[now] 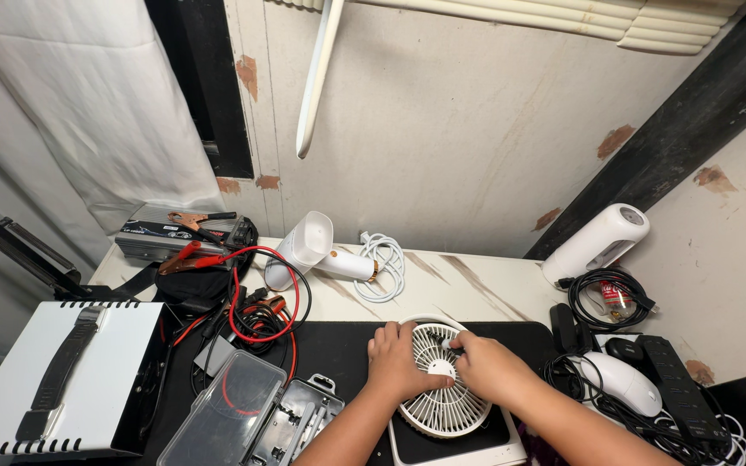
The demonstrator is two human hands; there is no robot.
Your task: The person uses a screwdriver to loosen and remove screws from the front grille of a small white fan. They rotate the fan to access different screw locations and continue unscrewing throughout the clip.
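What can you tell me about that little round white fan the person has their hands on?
The fan is small, round and white, apparently plastic, with a grille of thin ribs spreading from a solid centre disc. It lies face up on a white-edged square base on the black mat. The left hand rests on its left rim; the right hand touches its upper grille.

Fan (442, 393) lies on mat (347, 345), both hands on its grille. Open tool case (256, 423) left of it, tangled cables (261, 302) behind that, hair dryer (312, 250) farther back, power strip (679, 384) right.
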